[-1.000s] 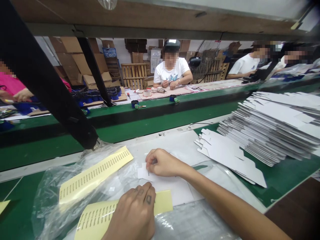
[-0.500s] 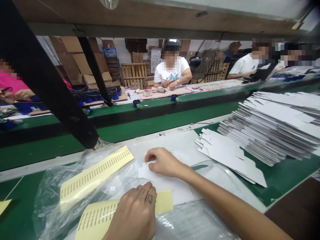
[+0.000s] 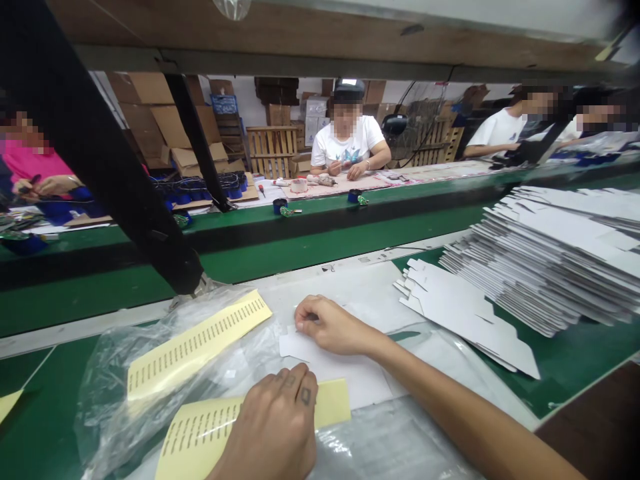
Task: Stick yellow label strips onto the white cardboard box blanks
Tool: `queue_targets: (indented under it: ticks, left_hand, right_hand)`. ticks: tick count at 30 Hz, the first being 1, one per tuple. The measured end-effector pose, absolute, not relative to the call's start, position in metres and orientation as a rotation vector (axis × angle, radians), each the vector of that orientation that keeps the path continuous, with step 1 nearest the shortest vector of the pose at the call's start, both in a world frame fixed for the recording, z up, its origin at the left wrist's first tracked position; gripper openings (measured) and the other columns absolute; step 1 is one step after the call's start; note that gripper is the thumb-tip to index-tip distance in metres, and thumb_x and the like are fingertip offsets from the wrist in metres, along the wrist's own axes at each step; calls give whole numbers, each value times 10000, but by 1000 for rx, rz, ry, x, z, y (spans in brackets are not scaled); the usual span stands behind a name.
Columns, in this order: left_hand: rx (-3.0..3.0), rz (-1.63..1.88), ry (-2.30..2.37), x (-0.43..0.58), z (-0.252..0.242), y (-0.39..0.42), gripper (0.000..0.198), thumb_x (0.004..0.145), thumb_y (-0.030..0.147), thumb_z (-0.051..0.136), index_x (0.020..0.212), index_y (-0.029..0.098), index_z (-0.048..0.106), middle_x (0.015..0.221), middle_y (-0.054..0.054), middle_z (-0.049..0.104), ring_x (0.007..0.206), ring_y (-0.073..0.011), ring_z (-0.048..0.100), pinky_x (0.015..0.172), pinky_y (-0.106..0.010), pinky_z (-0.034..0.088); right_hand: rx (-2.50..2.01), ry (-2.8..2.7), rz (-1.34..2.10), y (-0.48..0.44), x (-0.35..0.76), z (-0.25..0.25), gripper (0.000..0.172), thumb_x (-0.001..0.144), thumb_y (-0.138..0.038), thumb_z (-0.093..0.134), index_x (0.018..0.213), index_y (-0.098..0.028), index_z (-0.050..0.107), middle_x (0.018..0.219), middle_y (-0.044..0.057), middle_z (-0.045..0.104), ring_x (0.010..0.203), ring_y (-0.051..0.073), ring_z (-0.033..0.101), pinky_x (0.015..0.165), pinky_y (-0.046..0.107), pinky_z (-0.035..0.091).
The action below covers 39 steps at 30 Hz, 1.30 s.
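Right hand (image 3: 333,327): thumb + forefinger pressed together, nipping the far left corner of the white card (image 3: 345,377). We can't tell if anything tiny sits btw the tips. Our left hand (image 3: 277,427) lies palm down, fingers loose, on the near yellow label sheet (image 3: 200,433), touching the card's near edge. The card's flat on the clear plastic bag (image 3: 115,393), long axis running from the pinch toward us and rightward, so the right hand's nearer, obv. It's plain white w/ a notched edge. 2nd yellow sheet (image 3: 197,347) sits to the left, and the stack of blanks (image 3: 550,253) is well off right.
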<state>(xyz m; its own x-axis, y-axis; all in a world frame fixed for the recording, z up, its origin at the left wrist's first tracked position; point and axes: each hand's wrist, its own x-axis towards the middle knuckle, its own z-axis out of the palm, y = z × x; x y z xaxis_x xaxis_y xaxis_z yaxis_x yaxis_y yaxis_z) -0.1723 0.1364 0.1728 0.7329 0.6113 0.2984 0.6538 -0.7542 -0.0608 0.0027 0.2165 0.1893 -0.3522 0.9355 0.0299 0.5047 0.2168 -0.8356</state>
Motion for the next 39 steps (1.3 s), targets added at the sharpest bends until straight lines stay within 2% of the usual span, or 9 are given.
queue_targets:
  ticks: [2, 6, 12, 22, 33, 36, 39]
  left_hand:
    - [-2788, -365, -1042, -172, 174, 136, 378, 730, -38, 376, 955, 139, 623, 930, -108, 728, 723, -258, 702, 619, -395, 599]
    - [-2825, -324, -1088, -173, 176, 137, 369, 730, -47, 371, 911, 164, 613, 860, -77, 704, 679, -261, 683, 584, -402, 587]
    - [-2811, -296, -1081, -173, 175, 138, 362, 756, -53, 370, 907, 180, 602, 836, -59, 676, 679, -254, 666, 588, -390, 572]
    - [-2817, -280, -1082, -173, 175, 137, 342, 766, -44, 374, 893, 188, 591, 838, -56, 664, 689, -255, 663, 593, -388, 565]
    - [-2784, -355, -1065, -170, 179, 136, 337, 698, -44, 380, 827, 184, 593, 766, -61, 667, 611, -255, 657, 523, -375, 557]
    - [-2777, -403, -1039, -169, 179, 137, 337, 697, -35, 377, 832, 170, 608, 769, -75, 680, 606, -264, 666, 512, -391, 566]
    - [-2771, -374, -1040, -170, 178, 136, 353, 710, -37, 374, 869, 155, 624, 797, -86, 694, 632, -266, 678, 541, -397, 578]
  right_hand:
    - [-1293, -1993, 1059, 216, 5, 193, 127, 835, -101, 560, 749, -159, 635, 936, 65, 669, 967, 205, 601, 902, 321, 453]
    - [-1243, -2034, 1163, 218, 11, 198, 149, 844, -125, 574, 714, -165, 634, 903, 42, 678, 888, 174, 632, 817, 277, 487]
    - [-1315, -2009, 1121, 212, 8, 198, 132, 776, -69, 610, 722, -160, 689, 1115, 103, 670, 1120, 237, 610, 950, 336, 463]
    - [-1389, -2045, 1031, 208, 4, 197, 137, 762, -67, 642, 717, -179, 707, 1152, 93, 675, 1171, 256, 585, 980, 346, 450]
    - [-1401, -2080, 862, 209, -2, 189, 161, 766, -56, 631, 699, -171, 721, 1061, 88, 724, 1045, 236, 623, 896, 316, 470]
    - [-1406, -2086, 813, 211, -2, 185, 161, 780, -68, 634, 793, -177, 751, 1040, 75, 742, 1038, 236, 621, 904, 329, 466]
    - [-1412, -2062, 778, 213, 0, 183, 326, 786, -70, 638, 1064, -205, 743, 1036, 45, 756, 1042, 223, 634, 903, 332, 473]
